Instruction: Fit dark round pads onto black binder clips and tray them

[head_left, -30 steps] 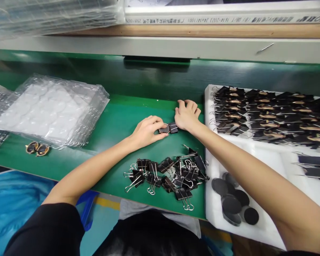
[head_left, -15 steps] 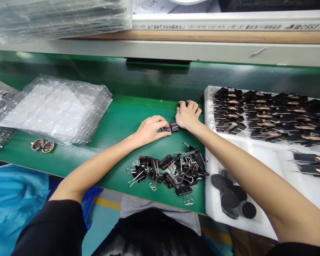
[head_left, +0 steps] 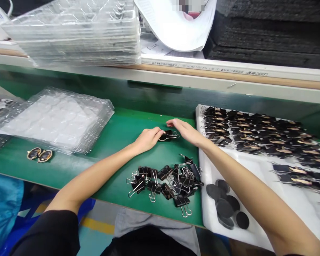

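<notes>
Thumb and fingertips of the left hand (head_left: pixel 147 138) are closed in a pinch on a gold-rimmed piece (head_left: pixel 162 138), right over the middle of the green table (head_left: pixel 122 124); a black clip (head_left: pixel 169 135) sits at the piece's right side, wire handles out to the right, though its exact bite is too small to make out; and here's the right hand (head_left: pixel 186 131), just beside the clip and apart from it, fingers stretched leftward, lightly bent, nothing visible in their grasp; nearer the body, between the forearms, lies a tangled heap of clips (head_left: pixel 181 201), all black bodies and bright wire; to the right of it, the white tray (head_left: pixel 210 167), clipped pieces (head_left: pixel 266 137) in rows at the far end, loose dark discs (head_left: pixel 225 208) at the near corner; over on the left, a rimmed pair (head_left: pixel 34 153) rests near the table edge, a stack of clear trays (head_left: pixel 98 124) just behind; up on the shelf (head_left: pixel 202 83), more clear packs (head_left: pixel 96 42), white paper (head_left: pixel 176 32) and black slabs (head_left: pixel 269 32).
</notes>
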Motion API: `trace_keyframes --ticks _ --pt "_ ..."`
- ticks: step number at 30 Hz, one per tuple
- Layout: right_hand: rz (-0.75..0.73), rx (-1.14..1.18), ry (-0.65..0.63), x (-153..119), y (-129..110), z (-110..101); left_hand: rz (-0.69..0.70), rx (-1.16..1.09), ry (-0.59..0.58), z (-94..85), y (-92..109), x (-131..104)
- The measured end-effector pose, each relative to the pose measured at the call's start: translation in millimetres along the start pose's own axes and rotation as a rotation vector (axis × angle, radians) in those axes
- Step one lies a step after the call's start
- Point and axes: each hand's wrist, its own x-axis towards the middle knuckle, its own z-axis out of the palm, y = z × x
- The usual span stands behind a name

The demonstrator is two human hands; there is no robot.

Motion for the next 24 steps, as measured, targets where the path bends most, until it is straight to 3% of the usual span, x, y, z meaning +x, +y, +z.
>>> trace_keyframes --ticks 4,8,13,16,18,19,22,24 --pt "-0.025 -0.062 -0.189 -11 3 -3 -0.030 -0.099 0.003 -2.8 -1 0" --pt "-0.033 -0.097 -0.192 -13 8 1 -0.047 -0.273 -0.033 -5.1 -2 -2" --pt "-0.005 -0.018 -0.175 -18 8 4 -0.103 -0.274 -0.006 -2.4 0 -1" --pt "0.055 0.088 -0.110 -18 6 3 -0.144 -0.218 0.185 -6.7 7 -1" --pt "0.083 0.151 -0.058 -17 6 2 -0.082 -0.162 0.277 -15.2 18 -2" --pt "0.087 0.178 -0.035 -17 6 1 -0.013 -0.143 0.209 -20.5 26 -3" --pt "0.079 0.265 0.009 -14 8 0 0.179 -0.120 -0.347 -34.4 54 -8" --pt "0.086 0.308 0.025 -13 10 0 0.215 -0.075 -0.594 -37.4 72 -14"
